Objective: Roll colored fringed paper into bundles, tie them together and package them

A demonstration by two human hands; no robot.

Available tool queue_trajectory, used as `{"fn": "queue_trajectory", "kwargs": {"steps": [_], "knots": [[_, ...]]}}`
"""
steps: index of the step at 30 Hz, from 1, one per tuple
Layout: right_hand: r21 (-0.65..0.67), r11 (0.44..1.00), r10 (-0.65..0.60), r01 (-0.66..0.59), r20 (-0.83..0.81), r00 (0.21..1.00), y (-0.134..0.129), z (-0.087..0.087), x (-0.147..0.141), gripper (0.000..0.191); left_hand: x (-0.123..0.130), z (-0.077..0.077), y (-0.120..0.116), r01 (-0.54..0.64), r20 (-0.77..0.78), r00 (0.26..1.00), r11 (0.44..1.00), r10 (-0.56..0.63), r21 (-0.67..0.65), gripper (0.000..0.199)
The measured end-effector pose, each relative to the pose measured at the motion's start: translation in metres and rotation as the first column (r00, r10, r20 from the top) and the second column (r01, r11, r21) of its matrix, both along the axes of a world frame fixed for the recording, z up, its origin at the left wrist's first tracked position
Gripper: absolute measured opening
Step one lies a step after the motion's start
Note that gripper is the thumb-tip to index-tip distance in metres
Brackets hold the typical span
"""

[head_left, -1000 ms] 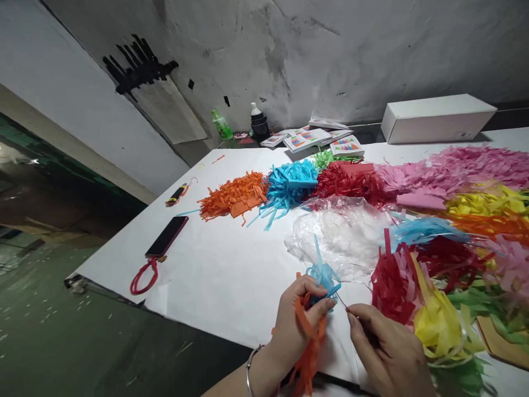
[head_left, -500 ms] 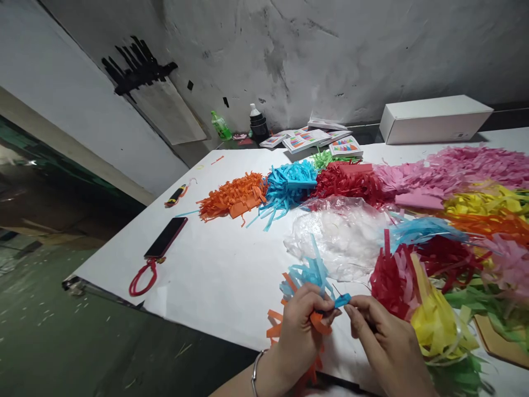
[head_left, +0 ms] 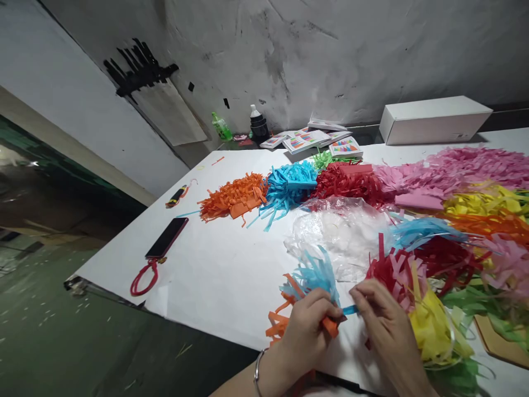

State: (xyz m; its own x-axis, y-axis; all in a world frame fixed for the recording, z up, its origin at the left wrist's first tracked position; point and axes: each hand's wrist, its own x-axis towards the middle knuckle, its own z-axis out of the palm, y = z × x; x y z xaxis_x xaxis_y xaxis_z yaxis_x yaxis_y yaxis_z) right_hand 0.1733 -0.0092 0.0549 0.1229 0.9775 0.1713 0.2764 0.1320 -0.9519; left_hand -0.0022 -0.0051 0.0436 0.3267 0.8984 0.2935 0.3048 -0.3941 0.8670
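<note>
My left hand [head_left: 309, 328] is closed around a light blue paper tassel [head_left: 314, 271], whose fringe fans out above the knuckles. Strips of an orange paper tassel [head_left: 276, 326] stick out beside and below the same hand. Between my hands stretches a short, narrow blue paper end [head_left: 350, 310]. My right hand [head_left: 386, 325] pinches its far side between thumb and fingers. Close to the right hand lie red tassel strips [head_left: 386, 270] and a yellow tassel [head_left: 432, 325] on the white table.
A clear plastic bag [head_left: 336, 234] lies beyond my hands. Fringed bundles in orange [head_left: 233, 196], blue [head_left: 291, 182], red [head_left: 347, 182] and pink [head_left: 475, 168] line the back. A phone [head_left: 167, 237] with a red cord is at left; a white box [head_left: 433, 121] stands at the wall.
My right hand has moved slightly up and right, drawing the blue end out straighter. A thin needle-like line near the fingers no longer shows. The blue fringe has shifted a little.
</note>
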Motion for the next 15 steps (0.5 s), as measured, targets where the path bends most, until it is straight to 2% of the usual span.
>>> {"fn": "queue_trajectory", "kwargs": {"steps": [2, 3, 4, 5, 7, 9, 11, 15], "knots": [[0.013, 0.989, -0.149, 0.150, -0.032, 0.988, 0.004, 0.000, 0.009, 0.028, 0.001, -0.001, 0.004, -0.028, -0.039, 0.999, 0.993, 0.024, -0.111, 0.022], [-0.002, 0.983, -0.184, 0.185, -0.061, 0.981, 0.004, 0.000, 0.013, 0.026, 0.000, 0.000, 0.005, -0.048, -0.062, 0.997, 0.984, 0.038, -0.169, 0.034], [-0.013, 0.986, -0.169, 0.169, -0.079, 0.982, 0.004, 0.001, 0.015, 0.024, 0.000, 0.001, 0.007, -0.064, -0.076, 0.996, 0.973, 0.048, -0.221, 0.046], [0.002, 0.994, -0.108, 0.108, -0.079, 0.991, 0.004, 0.002, 0.016, 0.022, 0.000, 0.003, 0.008, -0.069, -0.074, 0.996, 0.961, 0.050, -0.267, 0.056], [0.104, 0.990, 0.093, -0.092, -0.005, 0.996, 0.002, 0.004, 0.013, 0.016, 0.000, 0.008, 0.009, -0.050, -0.035, 0.999, 0.946, 0.041, -0.321, 0.060], [0.215, 0.937, 0.254, -0.276, 0.128, 0.959, -0.001, 0.007, 0.006, 0.013, 0.001, 0.014, 0.009, -0.012, 0.000, 1.000, 0.942, 0.013, -0.336, 0.056], [0.270, 0.895, 0.303, -0.356, 0.218, 0.928, -0.001, 0.008, -0.003, 0.013, 0.002, 0.019, 0.008, 0.022, 0.013, 1.000, 0.935, -0.019, -0.355, 0.057], [0.229, 0.896, 0.320, -0.382, 0.265, 0.910, 0.000, 0.005, -0.009, 0.013, 0.001, 0.024, 0.003, 0.065, 0.023, 0.998, 0.904, -0.061, -0.422, 0.062]]}}
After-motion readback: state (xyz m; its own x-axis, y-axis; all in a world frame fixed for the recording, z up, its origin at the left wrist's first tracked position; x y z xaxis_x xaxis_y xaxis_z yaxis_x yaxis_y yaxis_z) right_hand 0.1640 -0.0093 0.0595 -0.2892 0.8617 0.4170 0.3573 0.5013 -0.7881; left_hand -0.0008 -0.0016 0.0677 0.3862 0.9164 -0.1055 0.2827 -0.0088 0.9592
